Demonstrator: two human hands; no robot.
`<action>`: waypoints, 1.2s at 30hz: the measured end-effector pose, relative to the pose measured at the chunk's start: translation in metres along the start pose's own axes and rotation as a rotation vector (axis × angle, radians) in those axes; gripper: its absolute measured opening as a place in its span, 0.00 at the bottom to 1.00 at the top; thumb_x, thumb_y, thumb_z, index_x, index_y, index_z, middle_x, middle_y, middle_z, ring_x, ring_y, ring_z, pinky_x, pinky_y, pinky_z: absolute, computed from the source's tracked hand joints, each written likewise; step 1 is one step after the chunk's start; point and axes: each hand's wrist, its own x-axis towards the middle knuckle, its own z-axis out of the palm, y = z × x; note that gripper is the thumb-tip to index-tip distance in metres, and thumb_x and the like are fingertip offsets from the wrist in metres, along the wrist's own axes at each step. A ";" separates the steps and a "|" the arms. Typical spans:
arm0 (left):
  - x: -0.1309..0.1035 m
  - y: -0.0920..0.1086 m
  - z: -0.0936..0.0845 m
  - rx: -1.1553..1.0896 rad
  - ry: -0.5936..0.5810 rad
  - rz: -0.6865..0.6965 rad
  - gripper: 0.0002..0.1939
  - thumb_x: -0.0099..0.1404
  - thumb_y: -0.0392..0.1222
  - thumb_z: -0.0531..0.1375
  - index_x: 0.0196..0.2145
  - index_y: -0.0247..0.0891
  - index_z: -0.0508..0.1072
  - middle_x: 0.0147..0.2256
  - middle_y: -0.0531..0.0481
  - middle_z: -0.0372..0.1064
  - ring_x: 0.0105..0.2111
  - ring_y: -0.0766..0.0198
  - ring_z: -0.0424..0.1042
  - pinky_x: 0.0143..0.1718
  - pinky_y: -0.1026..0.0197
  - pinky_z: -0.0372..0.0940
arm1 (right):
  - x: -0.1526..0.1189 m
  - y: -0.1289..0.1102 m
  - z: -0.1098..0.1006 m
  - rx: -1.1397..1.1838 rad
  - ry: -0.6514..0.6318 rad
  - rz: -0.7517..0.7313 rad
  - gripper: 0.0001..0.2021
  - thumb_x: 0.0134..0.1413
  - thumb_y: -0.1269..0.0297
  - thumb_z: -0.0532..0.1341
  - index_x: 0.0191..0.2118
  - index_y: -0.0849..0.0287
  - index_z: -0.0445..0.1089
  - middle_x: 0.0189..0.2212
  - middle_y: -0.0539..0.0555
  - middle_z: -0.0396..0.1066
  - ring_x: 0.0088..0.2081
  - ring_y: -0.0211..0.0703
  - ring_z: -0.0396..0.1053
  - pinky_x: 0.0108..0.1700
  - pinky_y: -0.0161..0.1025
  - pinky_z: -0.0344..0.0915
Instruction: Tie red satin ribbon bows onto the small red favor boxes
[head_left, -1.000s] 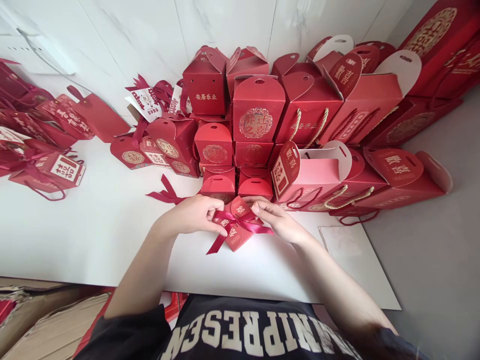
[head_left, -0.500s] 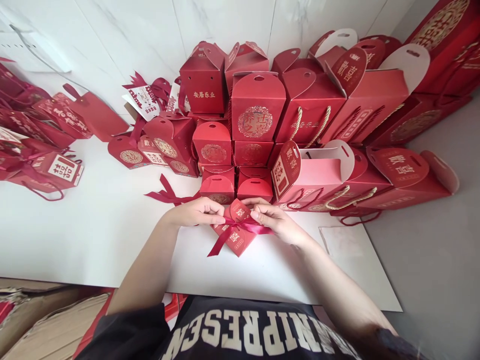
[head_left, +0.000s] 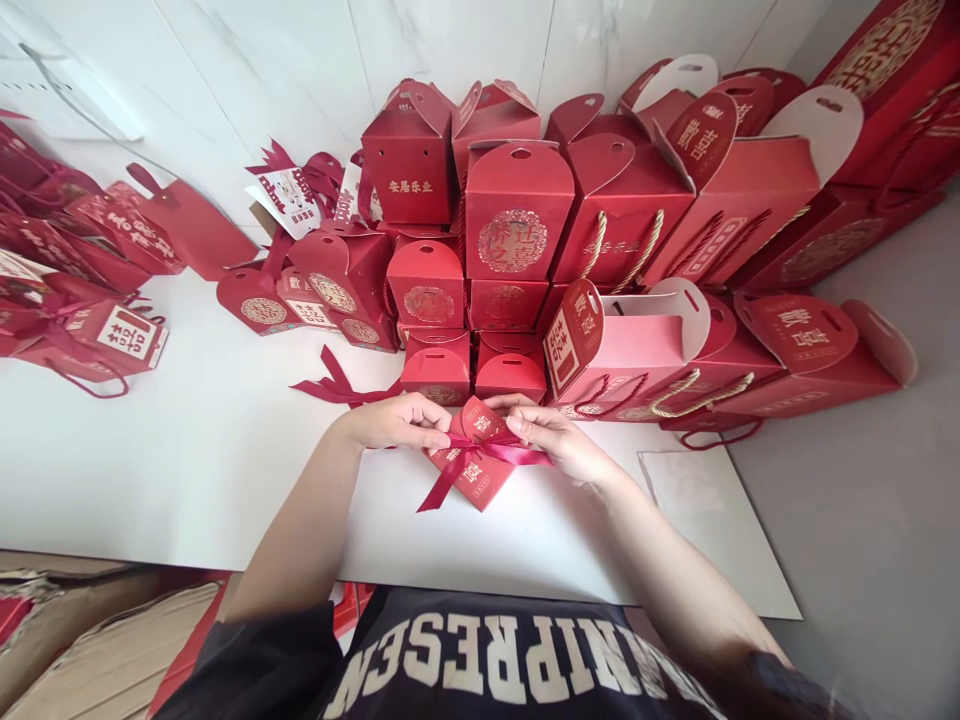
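Observation:
A small red gift box (head_left: pixel 486 488) with gold lettering lies turned cornerwise on the white table between my hands. Across its top runs a shiny dark-red ribbon (head_left: pixel 444 482), looped and crossed at the middle, with one tail hanging toward me and another to the right. My left hand (head_left: pixel 405 422) pinches the ribbon at the box's left side, thumb against curled fingers. On the opposite side my right hand (head_left: pixel 551 435) is closed with thumb and forefinger together on the ribbon's right part; its other fingers reach behind the box.
Red gift boxes (head_left: pixel 517 215) are stacked along the tiled wall, just beyond my hands. Another ribbon (head_left: pixel 337 385) trails on the white table (head_left: pixel 225 450) to the left. Red bags (head_left: pixel 82 345) stand at far left. Flattened cardboard (head_left: pixel 112 650) lies below the table's front edge.
Both hands keep their grip on the ribbon at the box. The right hand has shifted slightly rightward, and the ribbon's right part reaches a little farther out.

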 end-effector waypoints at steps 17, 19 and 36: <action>-0.001 0.000 0.009 -0.053 0.101 0.067 0.17 0.65 0.49 0.61 0.24 0.35 0.70 0.13 0.56 0.62 0.15 0.72 0.59 0.19 0.68 0.53 | -0.050 0.004 -0.004 -0.226 0.187 0.000 0.13 0.63 0.55 0.60 0.48 0.53 0.60 0.28 0.47 0.66 0.31 0.39 0.65 0.35 0.38 0.59; -0.001 0.001 0.010 -0.053 0.101 0.067 0.17 0.65 0.48 0.61 0.24 0.35 0.70 0.13 0.56 0.62 0.15 0.72 0.59 0.20 0.68 0.54 | -0.052 0.005 -0.004 -0.208 0.182 0.014 0.13 0.63 0.56 0.61 0.49 0.53 0.61 0.26 0.46 0.65 0.30 0.38 0.65 0.34 0.38 0.59; -0.002 -0.001 0.008 -0.071 0.106 0.034 0.17 0.64 0.48 0.61 0.22 0.35 0.70 0.13 0.54 0.62 0.14 0.73 0.57 0.17 0.68 0.51 | -0.072 0.039 -0.020 0.003 0.228 0.006 0.10 0.64 0.57 0.58 0.46 0.53 0.59 0.20 0.43 0.61 0.23 0.37 0.57 0.29 0.36 0.55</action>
